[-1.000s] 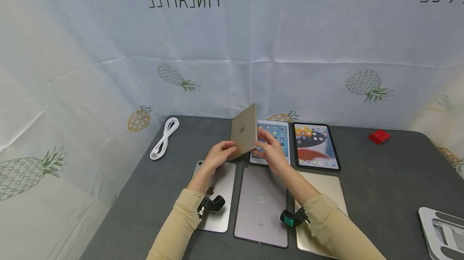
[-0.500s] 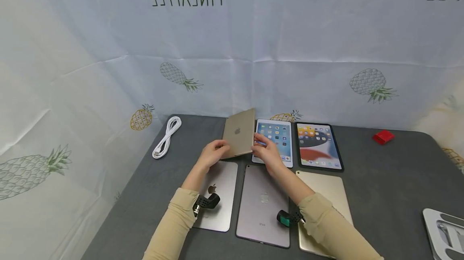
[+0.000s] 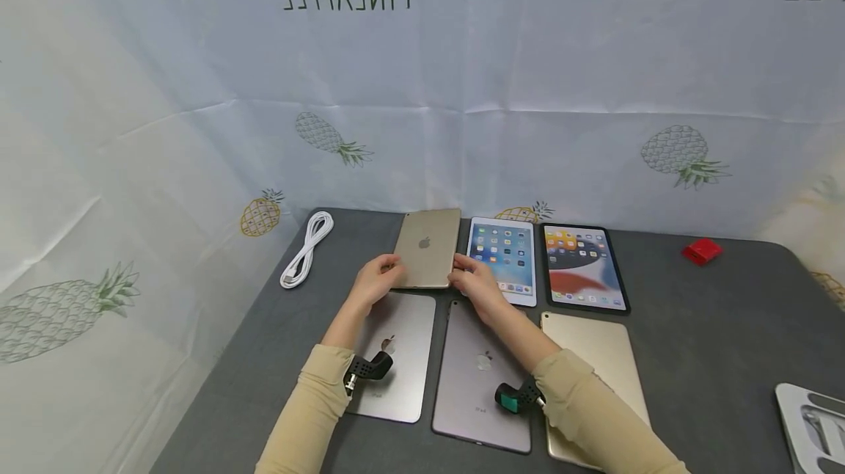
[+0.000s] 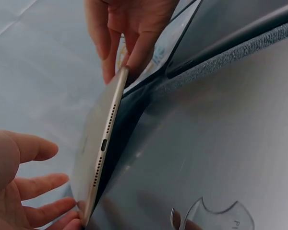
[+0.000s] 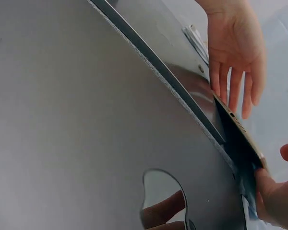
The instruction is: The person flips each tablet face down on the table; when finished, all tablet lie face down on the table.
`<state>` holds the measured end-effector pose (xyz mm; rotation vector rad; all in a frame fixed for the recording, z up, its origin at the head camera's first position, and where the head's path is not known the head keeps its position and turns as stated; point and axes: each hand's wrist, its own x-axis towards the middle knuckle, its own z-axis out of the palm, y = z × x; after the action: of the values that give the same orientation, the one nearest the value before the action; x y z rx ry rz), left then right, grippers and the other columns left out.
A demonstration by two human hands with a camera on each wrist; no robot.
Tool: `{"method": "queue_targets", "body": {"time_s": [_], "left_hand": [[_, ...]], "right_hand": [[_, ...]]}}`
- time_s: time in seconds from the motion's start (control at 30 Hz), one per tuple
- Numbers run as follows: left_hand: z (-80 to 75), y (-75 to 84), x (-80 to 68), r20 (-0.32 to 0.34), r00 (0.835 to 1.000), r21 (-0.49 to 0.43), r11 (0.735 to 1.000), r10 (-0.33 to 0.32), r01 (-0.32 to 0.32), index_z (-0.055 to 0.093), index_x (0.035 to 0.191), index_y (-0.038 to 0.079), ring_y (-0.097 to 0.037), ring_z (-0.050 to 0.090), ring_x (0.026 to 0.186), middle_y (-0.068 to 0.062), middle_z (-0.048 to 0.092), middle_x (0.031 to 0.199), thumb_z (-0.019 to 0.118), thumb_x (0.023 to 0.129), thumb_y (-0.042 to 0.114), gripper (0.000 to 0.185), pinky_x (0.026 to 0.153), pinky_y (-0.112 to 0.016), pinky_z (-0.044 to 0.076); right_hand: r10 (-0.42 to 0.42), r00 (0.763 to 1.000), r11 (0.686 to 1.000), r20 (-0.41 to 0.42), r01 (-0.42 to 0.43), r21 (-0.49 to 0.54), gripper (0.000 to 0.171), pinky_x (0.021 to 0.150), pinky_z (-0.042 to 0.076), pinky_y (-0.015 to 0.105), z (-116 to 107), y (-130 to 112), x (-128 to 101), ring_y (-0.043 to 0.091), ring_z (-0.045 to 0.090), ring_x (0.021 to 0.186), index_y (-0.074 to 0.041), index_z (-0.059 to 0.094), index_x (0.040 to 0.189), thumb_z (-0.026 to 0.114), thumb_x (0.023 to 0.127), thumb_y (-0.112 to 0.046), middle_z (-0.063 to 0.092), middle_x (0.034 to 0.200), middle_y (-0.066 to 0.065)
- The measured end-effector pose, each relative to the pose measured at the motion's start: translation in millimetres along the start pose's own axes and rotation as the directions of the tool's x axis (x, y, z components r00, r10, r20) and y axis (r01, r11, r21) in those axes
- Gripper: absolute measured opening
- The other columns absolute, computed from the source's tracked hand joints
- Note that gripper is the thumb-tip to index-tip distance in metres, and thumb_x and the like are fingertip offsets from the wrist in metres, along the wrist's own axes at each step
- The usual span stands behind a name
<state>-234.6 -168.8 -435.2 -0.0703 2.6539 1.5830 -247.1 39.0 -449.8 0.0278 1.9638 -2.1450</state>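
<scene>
A gold tablet [image 3: 425, 248] lies back up and tilted low over the grey table [image 3: 726, 334], at the left end of the back row. My left hand [image 3: 386, 268] touches its near left corner with straight, spread fingers [image 5: 233, 72]. My right hand [image 3: 462, 272] pinches its near right corner [image 4: 125, 67]. In the left wrist view the gold tablet [image 4: 103, 143] stands edge on, its port showing, still lifted off the table. A lit white tablet [image 3: 502, 260] lies just to its right.
A dark-framed lit tablet [image 3: 584, 267] completes the back row. Under my forearms lie a silver tablet [image 3: 396, 356], a grey tablet [image 3: 478, 375] and a gold one [image 3: 597, 356], backs up. White cable [image 3: 305, 248] far left, red object [image 3: 702, 250] far right, white stand [image 3: 815, 423] near right.
The gold tablet has swung down from nearly upright to almost flat, back side up. Both hands have followed it down and to the left.
</scene>
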Motion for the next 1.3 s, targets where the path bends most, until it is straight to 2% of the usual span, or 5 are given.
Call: {"method": "queue_targets", "body": {"time_s": [0.3,0.5,0.77,1.17,1.3], "left_hand": [[-4.7,-3.1,0.5,-0.009,1.000,0.030,1.000,0.002,-0.001,0.055,0.135,0.000,-0.035,0.048,0.125,-0.021,0.052,0.136,0.057,0.097,0.021,0.044,0.100,-0.049,0.042],[-6.6,-4.2,0.1,-0.016,1.000,0.046,0.999,0.004,-0.003,0.055,0.135,-0.001,-0.036,0.047,0.126,-0.022,0.052,0.136,0.056,0.097,0.021,0.044,0.101,-0.050,0.041],[-6.6,-7.2,0.7,-0.026,0.999,0.056,0.998,-0.027,0.028,0.055,0.135,0.001,-0.036,0.046,0.126,-0.022,0.050,0.136,0.057,0.097,0.023,0.044,0.100,-0.052,0.041],[-5.2,-6.6,1.8,-0.031,0.999,0.065,0.998,-0.021,0.023,0.055,0.134,0.000,-0.039,0.041,0.132,-0.023,0.046,0.142,0.057,0.096,0.023,0.044,0.104,-0.054,0.038],[-3.2,-4.2,0.4,-0.047,0.999,0.071,0.997,-0.013,0.016,0.056,0.133,0.000,-0.039,0.042,0.131,-0.024,0.047,0.140,0.057,0.096,0.023,0.043,0.103,-0.054,0.039]], "right_hand": [[0.031,1.000,0.999,-0.001,-0.031,-0.027,0.060,0.111,0.034,0.043,6.6,-0.1,3.9,0.031,0.043,0.131,0.011,0.036,0.144,0.057,0.087,0.004,0.044,0.142,0.027],[0.028,1.000,0.995,0.001,-0.028,-0.097,0.059,0.111,0.033,0.043,8.9,-3.2,3.3,0.031,0.041,0.133,0.010,0.042,0.142,0.059,0.086,-0.001,0.045,0.142,0.026],[0.038,0.999,0.983,0.029,-0.032,-0.178,0.055,0.113,0.029,0.044,9.4,-2.2,4.7,0.032,0.037,0.137,0.009,0.047,0.138,0.060,0.087,-0.005,0.046,0.143,0.024],[0.056,0.994,0.986,0.090,-0.041,-0.160,0.057,0.115,0.025,0.046,10.0,-3.6,2.6,0.034,0.034,0.139,0.010,0.042,0.141,0.058,0.089,-0.005,0.041,0.146,0.025],[0.038,0.994,0.992,0.101,-0.026,-0.126,0.055,0.113,0.030,0.047,8.6,-3.3,2.3,0.036,0.038,0.136,0.011,0.040,0.141,0.055,0.090,-0.002,0.041,0.146,0.027]]}}
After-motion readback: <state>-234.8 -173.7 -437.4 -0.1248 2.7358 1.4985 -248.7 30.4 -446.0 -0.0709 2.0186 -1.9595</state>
